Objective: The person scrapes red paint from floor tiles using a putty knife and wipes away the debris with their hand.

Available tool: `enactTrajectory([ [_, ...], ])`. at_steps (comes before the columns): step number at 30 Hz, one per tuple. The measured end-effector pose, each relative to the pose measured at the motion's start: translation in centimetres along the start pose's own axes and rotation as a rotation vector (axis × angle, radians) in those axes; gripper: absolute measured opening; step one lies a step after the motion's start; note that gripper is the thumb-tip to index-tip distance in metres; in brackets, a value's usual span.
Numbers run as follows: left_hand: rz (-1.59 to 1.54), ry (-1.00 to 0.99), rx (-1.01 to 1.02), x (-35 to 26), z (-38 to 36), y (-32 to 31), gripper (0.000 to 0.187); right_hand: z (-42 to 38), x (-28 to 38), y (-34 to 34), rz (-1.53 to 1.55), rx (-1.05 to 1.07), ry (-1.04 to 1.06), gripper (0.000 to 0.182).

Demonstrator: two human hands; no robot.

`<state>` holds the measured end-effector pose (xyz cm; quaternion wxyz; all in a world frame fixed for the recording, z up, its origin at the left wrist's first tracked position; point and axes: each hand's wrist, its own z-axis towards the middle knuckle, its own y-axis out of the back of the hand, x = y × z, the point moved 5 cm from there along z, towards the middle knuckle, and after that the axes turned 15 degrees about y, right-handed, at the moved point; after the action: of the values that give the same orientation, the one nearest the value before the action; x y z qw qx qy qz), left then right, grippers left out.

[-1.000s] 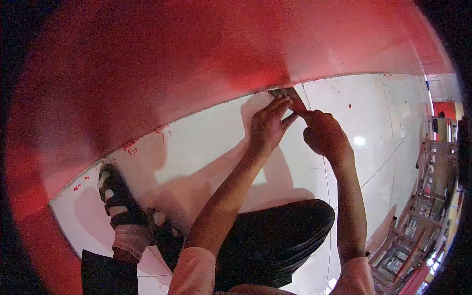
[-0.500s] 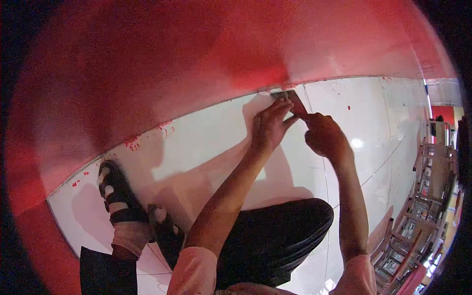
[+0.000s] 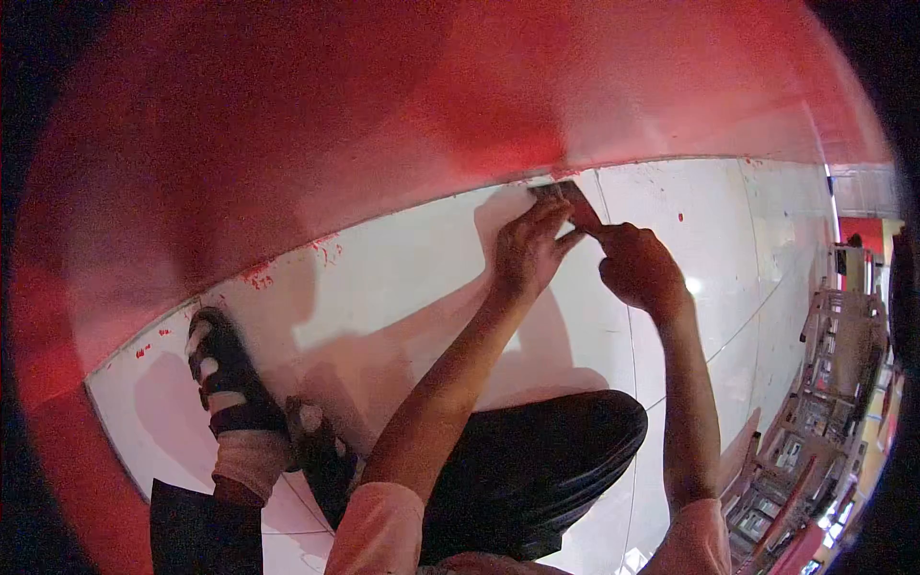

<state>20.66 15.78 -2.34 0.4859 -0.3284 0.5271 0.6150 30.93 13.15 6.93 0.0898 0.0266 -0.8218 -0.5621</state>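
Note:
My right hand (image 3: 644,268) is closed around the handle of a flat, wide-bladed scraper (image 3: 582,204), its index finger pointing along the tool. The blade's far edge lies at the seam where the red wall (image 3: 412,115) meets the white tiled floor (image 3: 412,230). On the blade, close to that seam, the bent fingers of my left hand (image 3: 525,251) press down, with the thumb near the handle end. Red paint specks (image 3: 259,279) dot the floor along the wall's foot, to the left of my hands.
My sandalled foot (image 3: 225,374) is close to the wall at the left, and my bent knee (image 3: 613,426) is below my hands. Stacked wooden furniture (image 3: 815,412), apparently chairs, stands along the right side. A small red spot (image 3: 681,218) marks the tiles right of the scraper.
Both hands and the scraper keep nearly the same place at the seam. The whole view has shifted slightly.

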Motion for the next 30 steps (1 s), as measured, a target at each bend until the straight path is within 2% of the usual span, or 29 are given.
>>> enactTrajectory([
  [1,0.022,0.021,-0.007,0.2,0.0,0.2,0.038,0.0,-0.2,-0.4,0.013,-0.018,-0.037,0.037],
  [4,0.044,0.054,0.021,-0.2,0.1,-0.2,0.036,-0.7,0.5,-0.4,0.049,0.027,-0.013,0.056],
  [5,0.042,0.055,0.047,-0.5,-0.2,-0.1,0.035,-0.8,-0.1,-0.4,0.009,0.054,0.088,0.057],
  [6,0.046,0.058,0.066,-0.5,-0.2,0.2,0.034,-0.8,0.1,0.6,0.018,0.081,0.106,0.056],
  [8,0.038,0.086,0.029,0.0,0.3,0.7,0.034,0.1,0.0,-0.3,0.013,-0.030,0.012,0.055],
  [11,-0.004,0.104,0.010,0.2,0.2,0.2,0.034,-0.7,1.0,0.2,0.054,0.017,0.020,0.040],
  [14,-0.046,0.109,-0.034,0.2,0.4,0.5,0.034,0.3,0.7,0.5,-0.017,0.056,0.016,0.039],
  [15,-0.024,0.116,-0.036,0.5,0.6,0.3,0.036,0.1,0.5,0.1,0.003,0.054,-0.132,0.037],
  [18,-0.048,0.050,0.012,-0.1,0.1,0.4,0.035,-0.5,-0.1,-0.6,0.003,0.034,0.011,0.031],
  [19,0.054,0.083,0.053,-0.1,-0.1,0.2,0.034,-0.7,0.6,0.8,0.031,0.039,0.070,0.024],
  [22,-0.021,0.139,-0.035,0.1,0.4,0.6,0.034,-0.2,0.5,-0.5,0.063,0.005,-0.113,0.027],
  [23,-0.023,0.128,0.015,0.1,0.3,0.6,0.037,-0.5,0.0,-1.6,0.032,-0.021,-0.038,0.029],
  [26,-0.032,0.095,-0.033,0.1,0.0,0.7,0.038,-0.2,0.9,0.2,0.011,0.016,0.055,0.032],
  [29,-0.061,0.067,-0.045,-0.2,0.4,1.2,0.035,-0.7,0.7,-1.4,0.086,-0.048,-0.121,0.049],
  [30,-0.059,0.053,-0.010,-0.5,0.3,1.0,0.035,-1.0,0.3,-1.9,0.132,-0.114,-0.009,0.050],
])
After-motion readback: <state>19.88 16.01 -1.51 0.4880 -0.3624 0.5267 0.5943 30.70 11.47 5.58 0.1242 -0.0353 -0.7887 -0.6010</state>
